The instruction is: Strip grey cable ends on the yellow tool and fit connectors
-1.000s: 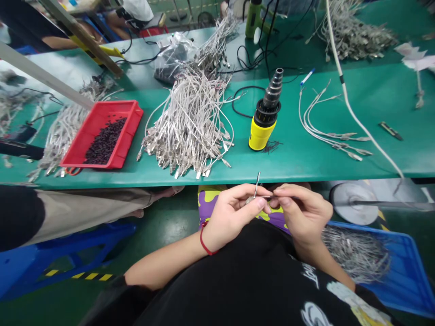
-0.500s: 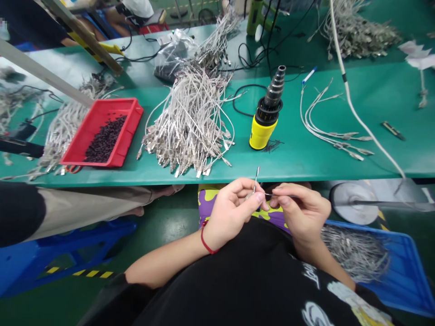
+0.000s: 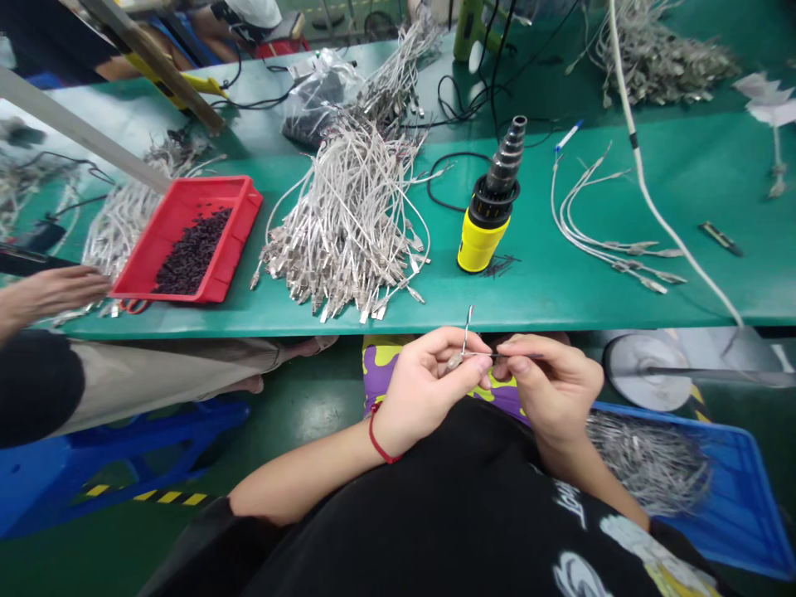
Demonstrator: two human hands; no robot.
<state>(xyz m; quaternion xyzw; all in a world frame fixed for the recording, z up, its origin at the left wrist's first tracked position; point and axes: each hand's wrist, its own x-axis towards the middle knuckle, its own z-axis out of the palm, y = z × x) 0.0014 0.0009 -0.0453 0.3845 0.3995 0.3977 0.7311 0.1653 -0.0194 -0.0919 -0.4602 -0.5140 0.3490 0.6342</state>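
Note:
My left hand (image 3: 429, 377) pinches a small metal connector (image 3: 455, 361) with a short wire end pointing up. A thin dark tube (image 3: 526, 356) is pinched in the fingertips of my right hand (image 3: 553, 381), and a thin wire runs between the two hands. Both hands are just off the near edge of the green table (image 3: 547, 307), above my lap. Beyond them a yellow and black heat gun (image 3: 482, 236) stands nozzle up, with thin dark pieces (image 3: 501, 265) beside its base. A large heap of white cables (image 3: 348, 215) lies to its left.
A red tray (image 3: 240, 240) of small dark parts sits at the left, near another person's hand (image 3: 55, 292). Several loose cables (image 3: 578, 236) and a pen (image 3: 568, 137) lie right. A hanging white cable (image 3: 652, 199) crosses the right side. A blue bin (image 3: 740, 497) is low right.
The other person's hand has come into view at the left, beside the red tray. Between my fingers, more of the connector now shows. My hands have hardly moved.

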